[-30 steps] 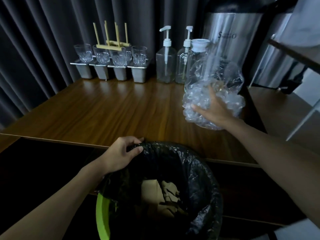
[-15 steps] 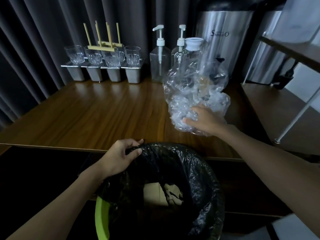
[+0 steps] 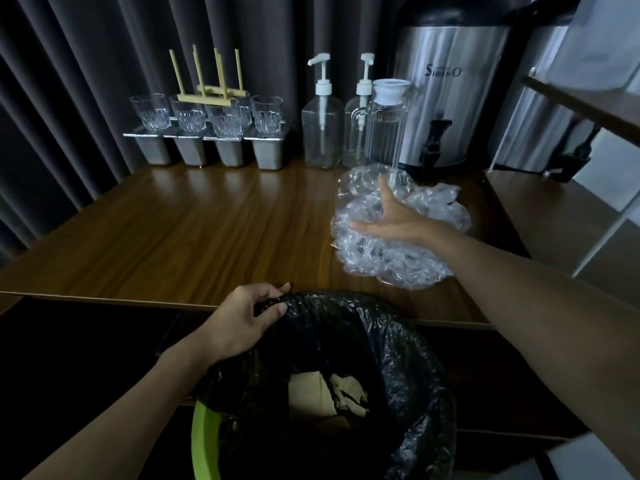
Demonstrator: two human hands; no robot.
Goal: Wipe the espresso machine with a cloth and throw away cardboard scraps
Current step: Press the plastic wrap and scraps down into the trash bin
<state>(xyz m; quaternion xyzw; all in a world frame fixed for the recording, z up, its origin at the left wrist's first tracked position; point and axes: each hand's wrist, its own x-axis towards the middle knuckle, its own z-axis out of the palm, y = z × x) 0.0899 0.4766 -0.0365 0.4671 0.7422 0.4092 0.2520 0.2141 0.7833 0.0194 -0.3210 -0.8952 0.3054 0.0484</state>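
Note:
A wad of clear bubble wrap lies on the wooden table, near its front right edge. My right hand rests on top of it with the fingers spread. My left hand grips the rim of the black bin bag, which lines a green bin just below the table's front edge. Brown cardboard scraps lie at the bottom of the bag. No cloth is in view.
At the back of the table stand several glasses on steel tubs, two pump bottles, a clear pitcher and a steel urn. A lower wooden shelf runs along the right. Dark curtains hang behind.
My right hand has brought the bubble wrap down from the air onto the table and spread its fingers. The left hand has kept its grip on the bag rim.

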